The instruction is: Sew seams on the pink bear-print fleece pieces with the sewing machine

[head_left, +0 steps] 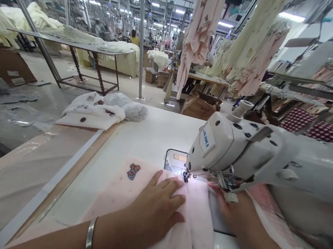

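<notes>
A pale pink fabric (117, 198) with small bear prints lies on the white sewing table (141, 137), running under the presser foot of a white sewing machine (241, 148). My left hand (156, 204) lies flat on the fabric, fingers stretched toward the needle (185, 176). A silver bangle sits on that wrist. My right hand (234, 211) rests on the fabric under the machine's head; its fingers are mostly hidden by the machine.
A folded white garment pile (93, 111) and a plastic bag (132, 109) lie at the table's far left. Pink and cream garments (200, 29) hang overhead. Metal tables, cardboard boxes and other workers fill the hall behind.
</notes>
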`<state>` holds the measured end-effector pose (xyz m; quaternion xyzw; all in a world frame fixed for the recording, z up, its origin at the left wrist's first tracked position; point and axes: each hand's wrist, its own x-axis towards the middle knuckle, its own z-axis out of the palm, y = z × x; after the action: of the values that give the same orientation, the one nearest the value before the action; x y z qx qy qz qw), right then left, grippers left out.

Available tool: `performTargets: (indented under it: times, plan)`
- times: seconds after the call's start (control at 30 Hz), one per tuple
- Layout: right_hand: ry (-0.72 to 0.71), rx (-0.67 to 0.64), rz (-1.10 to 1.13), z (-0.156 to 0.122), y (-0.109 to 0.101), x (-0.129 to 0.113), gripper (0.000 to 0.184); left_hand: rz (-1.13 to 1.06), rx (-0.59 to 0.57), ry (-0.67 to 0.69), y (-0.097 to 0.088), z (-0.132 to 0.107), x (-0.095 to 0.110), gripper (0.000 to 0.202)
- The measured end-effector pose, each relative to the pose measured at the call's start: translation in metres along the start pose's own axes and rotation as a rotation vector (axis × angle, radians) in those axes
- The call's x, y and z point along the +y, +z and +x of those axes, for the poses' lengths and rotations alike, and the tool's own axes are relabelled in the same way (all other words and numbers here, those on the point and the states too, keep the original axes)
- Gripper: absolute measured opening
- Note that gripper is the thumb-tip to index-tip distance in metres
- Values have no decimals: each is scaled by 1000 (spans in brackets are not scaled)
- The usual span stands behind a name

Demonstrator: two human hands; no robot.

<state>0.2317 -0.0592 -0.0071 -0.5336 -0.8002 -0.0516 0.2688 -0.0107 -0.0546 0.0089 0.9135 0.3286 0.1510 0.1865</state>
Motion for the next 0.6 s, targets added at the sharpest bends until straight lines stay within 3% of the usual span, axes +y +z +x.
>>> performTargets:
  times: [0.13,0.23,0.4,0.6]
  plan:
    - [-212,-92,-8,-14,-15,-22,34,9,-10,9,-1,1,0,22]
    - [-318,-233,-147,-22,-12,-35,47,21,-22,-8,-1,3,0,21]
    - [-287,-336,-270,-21,1,-25,49,58,-13,4,-2,9,-6,24]
    - [-228,-381,-261,-5,-1,-21,47,118,33,13,1,19,-18,25]
